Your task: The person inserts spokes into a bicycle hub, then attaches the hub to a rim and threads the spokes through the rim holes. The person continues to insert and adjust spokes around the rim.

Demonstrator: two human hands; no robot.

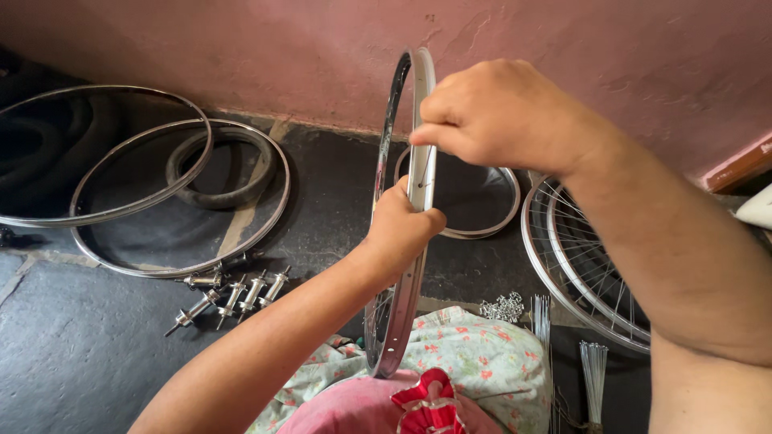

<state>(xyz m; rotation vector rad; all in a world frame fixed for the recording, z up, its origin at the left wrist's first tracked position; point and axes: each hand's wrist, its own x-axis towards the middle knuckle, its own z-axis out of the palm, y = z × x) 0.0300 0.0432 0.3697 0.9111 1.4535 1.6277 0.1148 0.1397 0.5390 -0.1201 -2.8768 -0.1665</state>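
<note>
Grip of left hand (402, 229) wraps the upright rim (406, 241); right hand (498, 116) pinches its top edge.

No pkgs, labels, signs or screens in view.
</note>
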